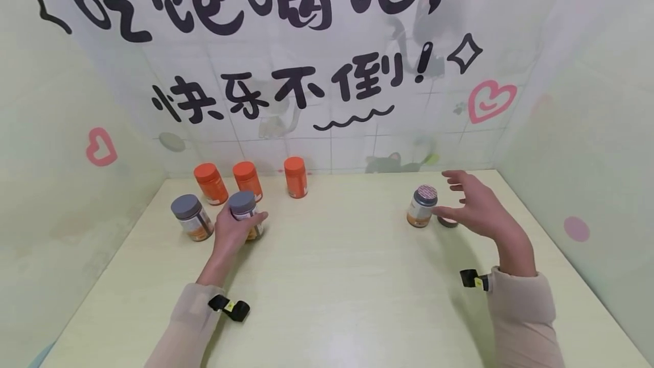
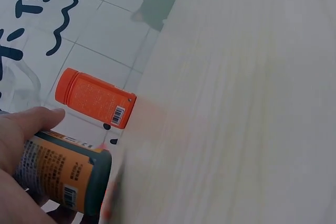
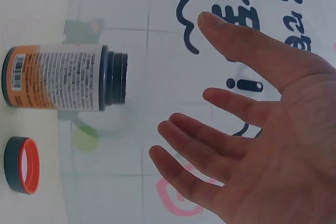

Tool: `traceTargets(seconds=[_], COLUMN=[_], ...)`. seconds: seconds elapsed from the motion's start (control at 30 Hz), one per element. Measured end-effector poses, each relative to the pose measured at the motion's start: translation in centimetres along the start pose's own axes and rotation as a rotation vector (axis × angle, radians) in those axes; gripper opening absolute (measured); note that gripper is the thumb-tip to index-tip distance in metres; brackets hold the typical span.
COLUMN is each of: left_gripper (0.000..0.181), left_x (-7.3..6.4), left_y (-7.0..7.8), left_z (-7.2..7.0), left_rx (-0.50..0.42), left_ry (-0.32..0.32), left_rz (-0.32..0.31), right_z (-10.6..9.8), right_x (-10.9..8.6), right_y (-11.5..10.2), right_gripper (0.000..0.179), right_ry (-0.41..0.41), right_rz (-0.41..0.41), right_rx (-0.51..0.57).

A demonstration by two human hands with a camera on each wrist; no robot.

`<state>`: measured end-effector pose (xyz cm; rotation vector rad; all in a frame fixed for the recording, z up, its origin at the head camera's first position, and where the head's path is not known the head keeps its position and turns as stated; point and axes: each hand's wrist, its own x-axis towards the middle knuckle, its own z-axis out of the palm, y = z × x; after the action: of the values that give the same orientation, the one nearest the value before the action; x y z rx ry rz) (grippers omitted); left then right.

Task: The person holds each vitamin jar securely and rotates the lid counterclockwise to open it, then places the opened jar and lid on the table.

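My left hand (image 1: 231,234) grips a supplement bottle (image 2: 55,169) with a grey lid and an orange and white label, its fingers and thumb round the sides. To its left stands a similar grey-lidded bottle (image 1: 193,220). Over on the right, my right hand (image 1: 477,206) is raised with fingers spread and nothing in it. Nearest to it is an uncapped bottle (image 3: 58,77), upright, with a printed seal (image 1: 426,192) over its mouth. The loose lid (image 3: 22,165), dark outside and red inside, lies on the table beside that bottle.
Along the back stand three orange bottles: one at the left (image 1: 211,184), one behind the held bottle (image 1: 248,178), and one farther right (image 1: 296,178). A pale wooden table (image 1: 337,277) lies under everything. Printed sheeting (image 1: 327,146) rises behind and at both sides.
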<state>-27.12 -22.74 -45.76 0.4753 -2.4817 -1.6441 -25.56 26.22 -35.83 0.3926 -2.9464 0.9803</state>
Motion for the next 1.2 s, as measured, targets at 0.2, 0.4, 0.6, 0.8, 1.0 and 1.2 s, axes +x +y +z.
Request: traceTargets(seconds=[0.2, 0.4, 0.6, 0.8, 1.0, 1.2], left_gripper=[0.093, 0.091, 0.089, 0.065, 0.055, 0.047], left_x=[-0.4, -1.5, -3.5, -5.8, -7.9, -9.5], left_y=[0.6, 2.2, 4.3, 5.9, 7.3, 8.4], left_z=[0.5, 1.4, 2.7, 4.5, 6.5, 8.7], left_rx=[0.026, 0.061, 0.080, 0.056, 0.053, 0.093], left_ry=[-0.033, -0.088, -0.144, -0.219, -0.270, -0.288], left_rz=[0.064, 0.107, 0.176, 0.266, 0.392, 0.464], right_z=[1.1, 2.1, 2.7, 3.6, 4.5, 5.3], right_x=[0.1, 0.0, -0.1, -0.2, -0.3, -0.6], right_y=[-2.2, -4.3, -5.4, -6.4, -7.3, -8.3], right_gripper=[0.074, 0.066, 0.067, 0.063, 0.059, 0.059], right_ry=[0.023, 0.020, 0.000, -0.014, -0.008, -0.014], right_rz=[-0.083, -0.145, -0.160, -0.191, -0.244, -0.273], right_rx=[0.031, 0.045, 0.070, 0.084, 0.073, 0.087])
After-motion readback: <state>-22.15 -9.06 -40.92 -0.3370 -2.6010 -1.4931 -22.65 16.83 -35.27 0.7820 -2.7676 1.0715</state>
